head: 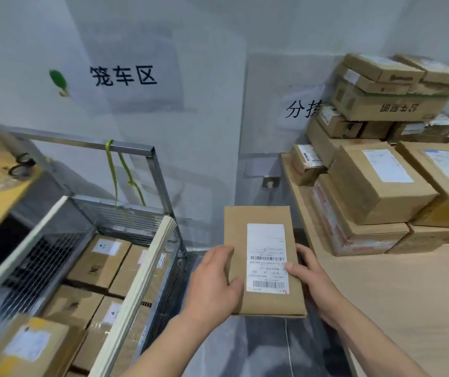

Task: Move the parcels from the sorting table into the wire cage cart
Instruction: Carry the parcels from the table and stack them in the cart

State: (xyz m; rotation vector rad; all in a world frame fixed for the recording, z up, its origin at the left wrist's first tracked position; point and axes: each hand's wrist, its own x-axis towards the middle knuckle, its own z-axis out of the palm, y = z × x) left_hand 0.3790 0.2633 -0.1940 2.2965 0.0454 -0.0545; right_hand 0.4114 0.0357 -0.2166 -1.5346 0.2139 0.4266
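Left hand (212,278): grips the left edge of the flat brown cardboard parcel (264,261), thumb on top.
Right hand (309,278): grips the right edge, thumb on the white label (267,258).
Parcel place: up in the air, between the cart and the worktop, touching neither.
Silver wire cage cart (147,191): on the left, with brown boxes (101,261) lying flat inside.
Light wooden worktop (397,303): on the right, with stacked brown parcels (381,183) at the back.
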